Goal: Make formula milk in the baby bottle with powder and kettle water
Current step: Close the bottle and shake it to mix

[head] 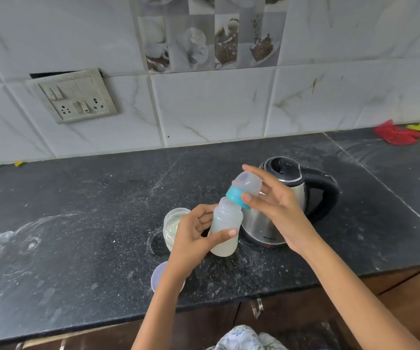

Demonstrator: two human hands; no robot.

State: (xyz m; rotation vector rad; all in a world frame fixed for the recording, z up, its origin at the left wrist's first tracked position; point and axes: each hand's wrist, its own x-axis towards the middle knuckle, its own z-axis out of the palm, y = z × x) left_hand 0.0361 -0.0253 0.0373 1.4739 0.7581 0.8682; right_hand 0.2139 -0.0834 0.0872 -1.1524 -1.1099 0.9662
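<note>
Baby bottle is held off the counter, over its front-middle part, tilted w/ the neck leaning right toward the kettle. Left hand grips the bottle body: thumb across the front, fingers curled round the back. Cloudy whitish liquid fills most of the body, so powder + water look to be in already.

Right hand pinches the teal-ringed cap w/ clear dome at the bottle neck, thumb on the ring, forefinger over the dome top, other fingers spread loose. Cap sits crooked on the neck, one side lifted; can't tell if it's going on or coming off. Judging by the full bottle, prob closing it to shake.

Open powder jar stands just behind the left hand, its lid lies near the counter's front edge under the left forearm. Kettle is just right of the bottle, lid down.

Risks:
- Cap cross-threads bc it's angled on a tilted neck → leaks once shaken.
- Bottle tilt + unsealed top → milk slops out toward the kettle.
- Left elbow/forearm passes right over the jar lid and near the open jar; a knock could tip powder.
- Kettle steel may be hot; right knuckles are close to it.
</note>
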